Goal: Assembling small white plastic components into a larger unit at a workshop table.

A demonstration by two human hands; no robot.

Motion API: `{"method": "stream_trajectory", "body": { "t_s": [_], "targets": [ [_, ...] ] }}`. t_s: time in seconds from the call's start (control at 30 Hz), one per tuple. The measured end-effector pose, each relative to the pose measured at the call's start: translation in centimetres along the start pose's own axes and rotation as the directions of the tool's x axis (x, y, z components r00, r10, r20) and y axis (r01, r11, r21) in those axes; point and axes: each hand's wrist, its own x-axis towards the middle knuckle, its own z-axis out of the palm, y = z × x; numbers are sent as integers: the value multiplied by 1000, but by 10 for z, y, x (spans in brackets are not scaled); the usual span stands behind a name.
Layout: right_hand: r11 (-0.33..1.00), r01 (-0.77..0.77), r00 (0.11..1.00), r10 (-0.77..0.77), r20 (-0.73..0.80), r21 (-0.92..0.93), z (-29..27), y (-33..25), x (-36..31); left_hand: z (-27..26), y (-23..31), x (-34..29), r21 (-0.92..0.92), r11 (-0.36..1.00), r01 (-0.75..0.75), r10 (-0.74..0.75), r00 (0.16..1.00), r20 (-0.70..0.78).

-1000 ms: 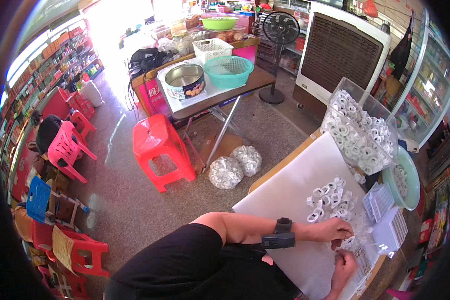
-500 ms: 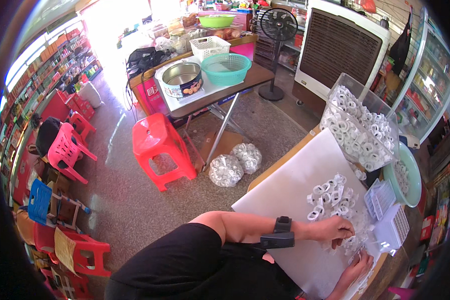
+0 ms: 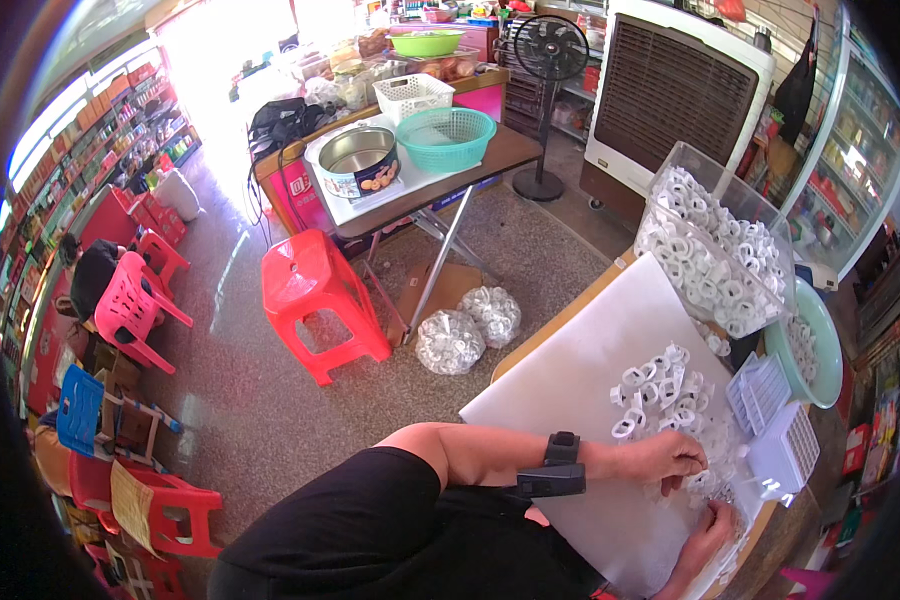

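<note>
My left hand (image 3: pixel 675 458), with two black bands on its wrist, hovers over a pile of small white plastic ring-shaped parts (image 3: pixel 660 388) on the white-covered table (image 3: pixel 570 385). Its fingers are bent and pinched together, pointing down; what they hold, if anything, is too small to make out. Nearer the table's right edge, my right hand (image 3: pixel 708 535) rests low beside smaller translucent pieces (image 3: pixel 708 482). The fingers of that hand are curled, and whatever is between them is hidden. The two hands are a short way apart.
A clear bin (image 3: pixel 715 250) full of white rings stands at the table's far end. Beside it are a pale green basin (image 3: pixel 815 350), a small white rack (image 3: pixel 757 393) and a white grid tray (image 3: pixel 785 450). A red stool (image 3: pixel 315 290) and filled bags (image 3: pixel 450 342) stand on the floor.
My right hand has drawn slightly back, its fingers more curled in. The left hand stays at nearly the same spot over the pile. The whole view has shifted slightly.
</note>
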Motion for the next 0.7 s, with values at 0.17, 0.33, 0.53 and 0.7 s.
{"method": "stream_trajectory", "body": {
  "t_s": [0.17, 0.33, 0.53, 0.7],
  "targets": [
    [995, -76, 991, 69, -114, -57, -17, -43, 1, -1, 0, -2, -39, 999, -23, 22, 999, -24],
    [969, -87, 995, 73, -68, -230, -17, -27, 0, -1, -2, 1, -5, 1000, -27, 27, 1000, -17],
    [977, -87, 993, 70, -93, -196, -6, -16, -3, 0, -2, 0, -4, 1000, -27, 27, 999, -35],
    [998, -58, 983, 63, -171, 34, -5, -25, -1, -2, -2, 2, 16, 1000, 9, -9, 1000, 2]
  ]
}}
